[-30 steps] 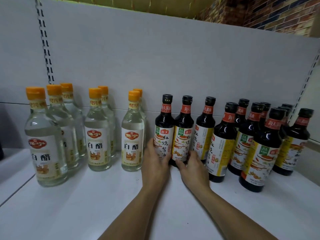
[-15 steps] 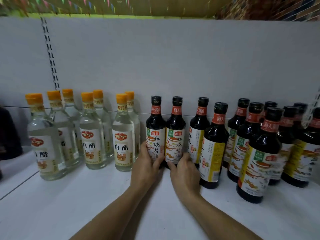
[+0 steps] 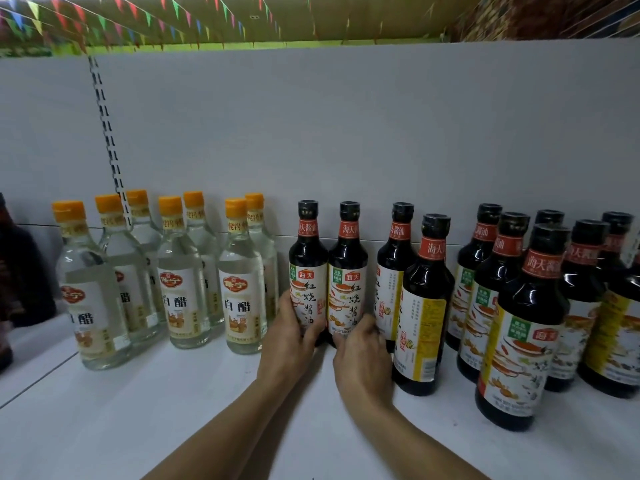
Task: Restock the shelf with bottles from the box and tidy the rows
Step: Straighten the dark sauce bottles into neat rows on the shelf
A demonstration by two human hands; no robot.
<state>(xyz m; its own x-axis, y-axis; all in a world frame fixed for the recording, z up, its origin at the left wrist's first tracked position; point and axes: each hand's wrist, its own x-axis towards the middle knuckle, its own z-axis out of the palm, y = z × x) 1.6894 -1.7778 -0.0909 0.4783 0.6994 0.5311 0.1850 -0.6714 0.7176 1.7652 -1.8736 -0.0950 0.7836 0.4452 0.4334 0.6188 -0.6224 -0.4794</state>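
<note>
Nearby, both forearms entered from the lower edge of the view, cut off short of the elbows, and reached across the white shelf [image 3: 138, 420]. The left hand [image 3: 289, 344] gripped the lower part of the first dark soy sauce bottle [image 3: 307, 268]. Its thumb lay on the front of the label, and its fingers were hidden behind the glass. The right hand [image 3: 362, 358] was curled round the base of the second dark soy sauce bottle [image 3: 347, 268], covering the bottom of its label, so the print there could not be read.

These two bottles stood upright and touching, side by side near the back of the shelf. Each had a black cap, a red neck band and a pale label with a green patch and red logo above black Chinese characters.

To their right, more soy sauce bottles [image 3: 424, 306] stood in uneven rows. The nearest of them [image 3: 523, 341] sat well forward, and those behind it were partly hidden. The rightmost ones were cut off by the edge of the view.

To the left stood the white vinegar bottles [image 3: 242, 292], clear with orange caps, in rows running front to back so that the rear ones showed only in part. At the far left edge a dark object [image 3: 20, 271] was too cropped and dim to identify.

Behind everything rose the plain grey back panel [image 3: 346, 133] with a slotted upright [image 3: 107, 133], and above it hung coloured bunting [image 3: 166, 10], blurred.
</note>
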